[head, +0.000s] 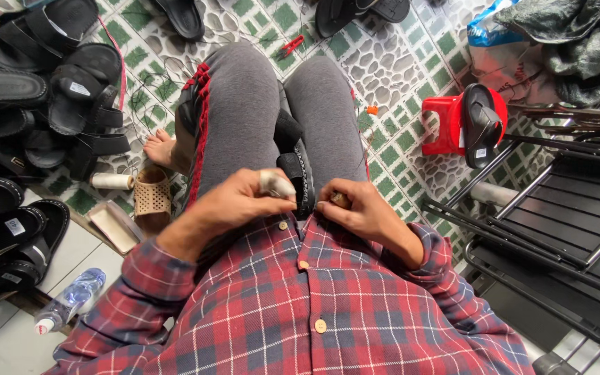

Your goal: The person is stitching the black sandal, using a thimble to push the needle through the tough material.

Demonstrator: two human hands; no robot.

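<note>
You are holding a black sandal [298, 170] upright on your lap, between your knees, with a pile of black sandals [32, 90] lying well apart on the floor. Your left hand [234, 201], with a taped finger [274, 185], is closing on the strap edge, while your right hand [355, 208] is pinching a small tool against it.

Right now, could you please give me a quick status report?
Left hand pinching sandal strap. Right hand gripping small tool at strap. Sandal pile left, clear of lap.

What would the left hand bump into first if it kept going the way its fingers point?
Probably the black sandal strap on the lap: the left hand points rightward at it, already touching or nearly so. Depth is unclear.
</note>
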